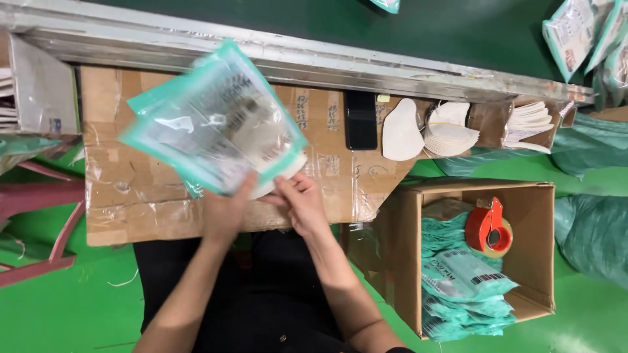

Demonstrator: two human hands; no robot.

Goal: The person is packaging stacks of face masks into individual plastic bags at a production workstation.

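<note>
Clear pouch [216, 121] with teal edges sits in both hands above the cardboard-covered counter [131, 196], tilted so its long axis runs from lower left to upper right, one corner pointing up toward the metal rail [327, 55]. The left hand [226, 212] is closed on the pouch's lower edge, thumb on top. The right hand [302, 202] pinches the same lower edge just beside it, fingers curled at what seems to be the open mouth, where a pale insert shows. The step looks like filling or closing the pouch; the next move would call for a steady grip by one hand while the other works the opening. The pouch is blurred, so its contents cannot be made out exactly. Farther out on the counter lie a dark phone [360, 119] and stacks of white curved pads [451, 127]. To the right stands an open cardboard box [536, 261] holding finished teal packs [461, 278] and a red tape dispenser [487, 227].
</note>
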